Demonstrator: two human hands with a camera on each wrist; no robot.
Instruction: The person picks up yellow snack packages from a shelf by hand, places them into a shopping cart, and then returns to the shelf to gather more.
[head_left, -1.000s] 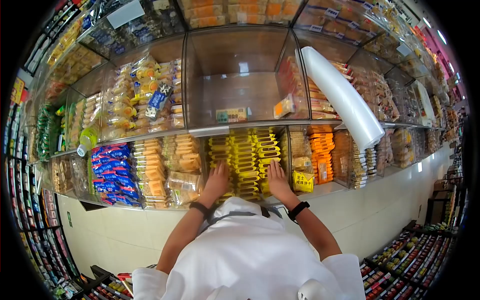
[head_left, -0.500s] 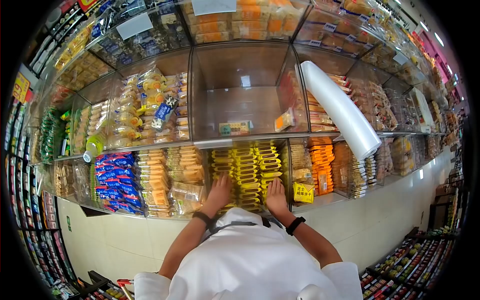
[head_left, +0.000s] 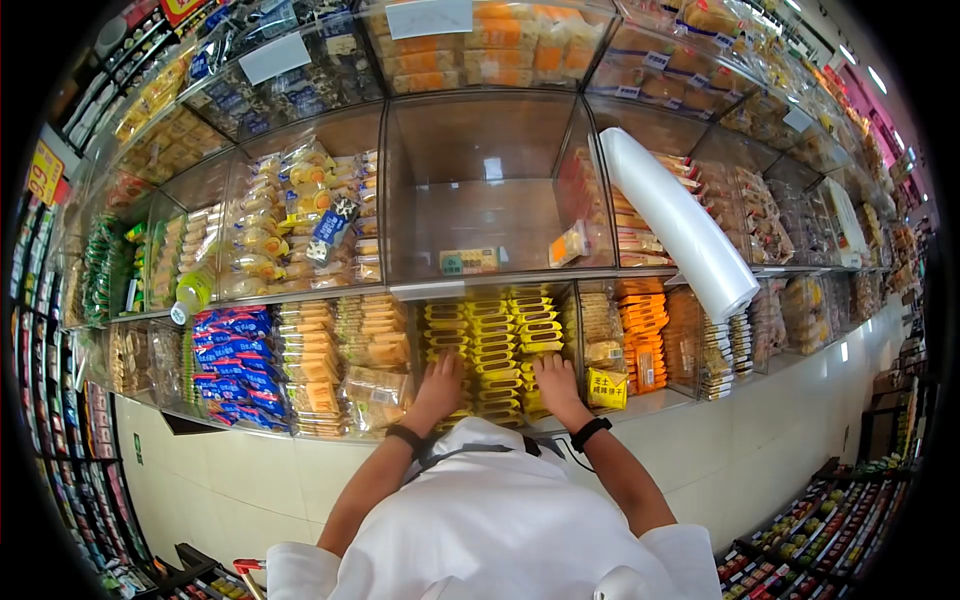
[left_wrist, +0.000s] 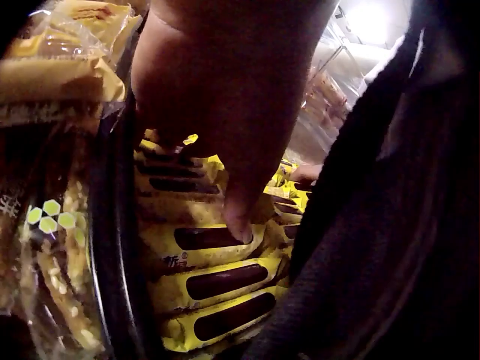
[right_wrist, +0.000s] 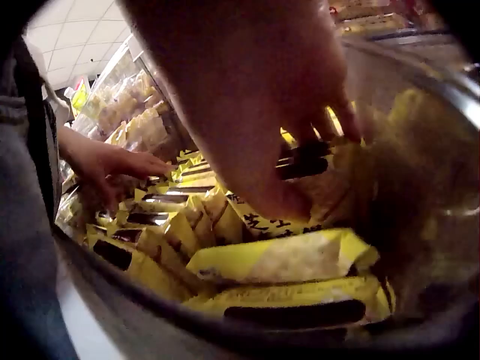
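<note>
In the clear bin [right_wrist: 124,292] stand the yellow packets [head_left: 490,350], packed in leaning columns, with one lying askew near the front in the right wrist view. The step in hand seems to be two-handed handling of these packets inside the bin. The next move would call for light, even contact, since the wrappers overlap and may slip out of line.

At the left side of the bin, the left hand [head_left: 440,388] rests on a column, its fingers long and close together, its thumb apart and touching a packet. At the right side of the bin, the right hand [head_left: 560,388] touches the packets with fingers slightly bent and loosely spread, the thumb set well away from them. No firm pinch shows on either hand, though the left fingertips are hidden in the left wrist view.

Just left of the bin are biscuit packs [head_left: 382,330] and a clear pack [head_left: 375,392]; farther left lie blue packets [head_left: 235,360]. To its right are orange packets [head_left: 643,325] and a bright yellow pack [head_left: 607,388]. Behind the bin, a compartment bears a small card [head_left: 470,260] and a lone packet [head_left: 568,243]. A plastic roll [head_left: 680,220] slants down behind and to the right of the bin, and a bottle [head_left: 190,292] leans behind and to its left.
</note>
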